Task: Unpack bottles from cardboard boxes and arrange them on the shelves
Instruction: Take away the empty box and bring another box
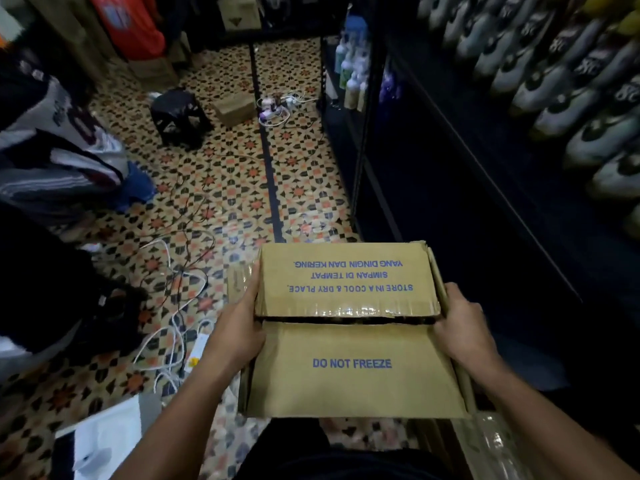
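A brown cardboard box (349, 368) with blue print "DO NOT FREEZE" is held in front of me above the floor. Its two top flaps are down, with a dark slit between them. My left hand (239, 327) grips the box's left side, thumb on top of the flap. My right hand (460, 327) grips the right side, fingers curled over the edge. What is inside the box is hidden. Rows of white bottles with dark caps (554, 84) fill the dark shelf at the right. More bottles (351, 71) stand on a farther shelf.
The patterned tile floor (242, 188) carries loose cables (173, 306), a black stool (178, 112), a small cardboard box (235, 107) and a power strip (277, 105). Clothes (52, 150) are piled at the left. A black shelf post (266, 143) stands ahead.
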`<state>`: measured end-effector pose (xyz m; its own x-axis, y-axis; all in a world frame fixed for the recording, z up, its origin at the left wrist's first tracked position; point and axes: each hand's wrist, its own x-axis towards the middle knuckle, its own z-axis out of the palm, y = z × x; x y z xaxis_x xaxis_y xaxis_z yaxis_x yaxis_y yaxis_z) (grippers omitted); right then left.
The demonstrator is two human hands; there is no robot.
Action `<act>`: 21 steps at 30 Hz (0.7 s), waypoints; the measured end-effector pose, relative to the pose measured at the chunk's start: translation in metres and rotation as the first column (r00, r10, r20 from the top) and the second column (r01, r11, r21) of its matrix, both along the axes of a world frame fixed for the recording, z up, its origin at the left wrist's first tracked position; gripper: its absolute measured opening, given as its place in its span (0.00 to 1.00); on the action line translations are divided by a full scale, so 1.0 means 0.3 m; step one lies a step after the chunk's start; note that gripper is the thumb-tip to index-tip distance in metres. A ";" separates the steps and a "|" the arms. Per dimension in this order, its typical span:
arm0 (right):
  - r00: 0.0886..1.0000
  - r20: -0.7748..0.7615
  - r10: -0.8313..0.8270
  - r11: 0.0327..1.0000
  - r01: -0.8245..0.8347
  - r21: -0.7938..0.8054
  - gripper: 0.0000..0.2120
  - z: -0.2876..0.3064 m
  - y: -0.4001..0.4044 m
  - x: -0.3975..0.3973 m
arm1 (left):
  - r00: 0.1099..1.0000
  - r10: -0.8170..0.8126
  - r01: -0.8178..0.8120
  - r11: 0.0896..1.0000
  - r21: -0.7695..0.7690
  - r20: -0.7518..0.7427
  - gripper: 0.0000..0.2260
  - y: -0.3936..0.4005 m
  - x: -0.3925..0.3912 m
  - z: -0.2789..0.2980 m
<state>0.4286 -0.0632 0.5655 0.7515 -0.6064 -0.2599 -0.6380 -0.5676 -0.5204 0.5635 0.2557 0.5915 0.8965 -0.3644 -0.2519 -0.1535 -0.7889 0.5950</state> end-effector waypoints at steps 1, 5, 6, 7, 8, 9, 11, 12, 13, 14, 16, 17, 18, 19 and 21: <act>0.999 0.005 -0.038 0.999 0.038 0.002 0.15 0.001 -0.010 0.038 | 0.999 -0.045 0.045 0.999 -0.011 0.004 0.49 -0.026 0.073 0.000; 0.980 -0.002 -0.199 0.980 0.199 0.010 0.13 0.009 -0.035 0.156 | 0.980 -0.199 0.199 0.980 -0.013 -0.001 0.51 -0.116 0.348 -0.014; 0.971 -0.009 -0.237 0.971 0.238 0.011 0.14 0.011 -0.039 0.175 | 0.973 -0.230 0.230 0.973 0.001 -0.003 0.51 -0.148 0.404 -0.007; 0.961 -0.012 -0.277 0.961 0.277 0.013 0.14 0.012 -0.049 0.193 | 0.966 -0.260 0.260 0.966 0.019 0.007 0.52 -0.192 0.467 -0.007; 0.952 -0.014 -0.305 0.952 0.305 0.016 0.14 0.015 -0.052 0.208 | 0.957 -0.291 0.291 0.956 0.041 0.012 0.52 -0.222 0.510 -0.007; 0.936 -0.011 -0.351 0.936 0.351 0.019 0.14 0.016 -0.065 0.220 | 0.943 -0.333 0.332 0.942 0.041 0.014 0.52 -0.276 0.566 -0.011; 0.904 -0.001 -0.427 0.904 0.427 0.037 0.14 0.016 -0.082 0.234 | 0.917 -0.398 0.397 0.917 0.049 0.016 0.51 -0.358 0.641 -0.011; 0.886 -0.006 -0.465 0.885 0.464 0.045 0.15 0.010 -0.093 0.239 | 0.899 -0.438 0.437 0.898 0.051 0.005 0.51 -0.403 0.682 -0.016; 0.868 -0.018 -0.497 0.866 0.497 0.049 0.17 0.000 -0.108 0.244 | 0.878 -0.479 0.479 0.877 0.049 -0.002 0.50 -0.446 0.714 -0.015; 0.852 -0.023 -0.523 0.850 0.524 0.052 0.18 -0.008 -0.123 0.250 | 0.856 -0.517 0.517 0.855 0.045 -0.010 0.50 -0.492 0.744 -0.015; 0.817 -0.047 -0.575 0.815 0.577 0.055 0.20 -0.025 -0.160 0.257 | 0.820 -0.572 0.572 0.820 0.031 -0.012 0.49 -0.589 0.794 -0.021; 0.798 -0.062 -0.600 0.796 0.603 0.062 0.22 -0.032 -0.179 0.261 | 0.805 -0.594 0.594 0.804 0.019 -0.012 0.49 -0.638 0.816 -0.025; 0.781 -0.083 -0.619 0.778 0.624 0.065 0.24 -0.043 -0.199 0.263 | 0.790 -0.613 0.613 0.790 0.018 -0.005 0.50 -0.689 0.841 -0.036; 0.766 -0.116 -0.633 0.765 0.641 0.065 0.28 -0.056 -0.215 0.263 | 0.777 -0.630 0.629 0.777 0.031 0.001 0.50 -0.734 0.862 -0.051; 0.733 -0.154 -0.662 0.734 0.676 0.066 0.33 -0.075 -0.250 0.269 | 0.749 -0.663 0.661 0.747 0.063 0.003 0.50 -0.824 0.903 -0.077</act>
<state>0.5094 -0.1383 0.5430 0.1230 -0.9028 -0.4121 -0.8881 0.0852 -0.4517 0.8346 0.0086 0.5682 0.4413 -0.8552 -0.2717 -0.6629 -0.5148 0.5437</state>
